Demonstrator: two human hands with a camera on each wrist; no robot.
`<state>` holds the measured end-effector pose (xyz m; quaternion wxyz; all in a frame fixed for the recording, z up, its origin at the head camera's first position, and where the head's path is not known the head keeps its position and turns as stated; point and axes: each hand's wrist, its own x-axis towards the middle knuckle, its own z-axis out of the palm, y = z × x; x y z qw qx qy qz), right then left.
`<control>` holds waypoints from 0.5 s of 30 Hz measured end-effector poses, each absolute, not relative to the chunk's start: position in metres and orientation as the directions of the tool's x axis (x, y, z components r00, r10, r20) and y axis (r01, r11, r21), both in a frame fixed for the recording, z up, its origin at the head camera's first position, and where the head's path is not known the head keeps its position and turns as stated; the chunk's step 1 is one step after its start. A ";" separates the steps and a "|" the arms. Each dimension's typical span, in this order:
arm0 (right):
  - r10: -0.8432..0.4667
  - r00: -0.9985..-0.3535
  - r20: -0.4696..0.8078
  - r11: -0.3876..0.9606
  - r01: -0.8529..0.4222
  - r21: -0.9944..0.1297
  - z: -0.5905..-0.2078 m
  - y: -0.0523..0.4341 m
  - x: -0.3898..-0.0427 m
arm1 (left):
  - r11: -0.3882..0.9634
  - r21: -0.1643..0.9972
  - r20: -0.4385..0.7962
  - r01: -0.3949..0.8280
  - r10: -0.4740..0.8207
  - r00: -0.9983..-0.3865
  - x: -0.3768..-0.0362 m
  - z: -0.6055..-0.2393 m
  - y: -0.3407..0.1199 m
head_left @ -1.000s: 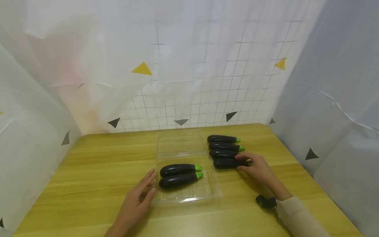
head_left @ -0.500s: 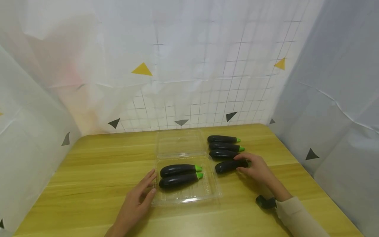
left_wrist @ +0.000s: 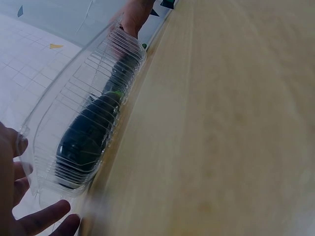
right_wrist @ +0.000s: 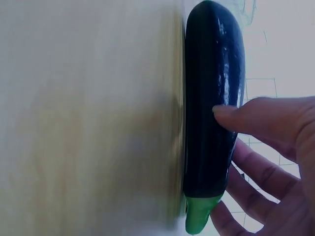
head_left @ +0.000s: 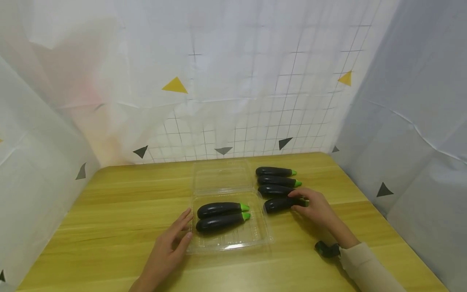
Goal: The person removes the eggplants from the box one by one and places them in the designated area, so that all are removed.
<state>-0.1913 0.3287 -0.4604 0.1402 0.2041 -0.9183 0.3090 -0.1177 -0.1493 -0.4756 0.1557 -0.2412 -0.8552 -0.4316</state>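
Soft even light, blurred wrist views

Eggplants [head_left: 278,205]: glossy black-purple skin, bright green stem caps. Container [head_left: 233,239]: clear, colourless plastic with ribbed walls. Table [head_left: 109,211]: yellow-tan wood grain. Backdrop [head_left: 233,81]: white sheeting with a thin dark grid, yellow triangles at 11 and 2 o'clock, dark grey triangles lower down. Sleeve [head_left: 368,265] at 5 o'clock: beige.
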 end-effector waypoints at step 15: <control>-0.304 -0.858 0.414 0.728 -0.489 -0.481 -0.461 0.328 -0.191 | 0.510 0.668 0.472 0.542 0.274 -0.838 -0.117 -0.475 -0.149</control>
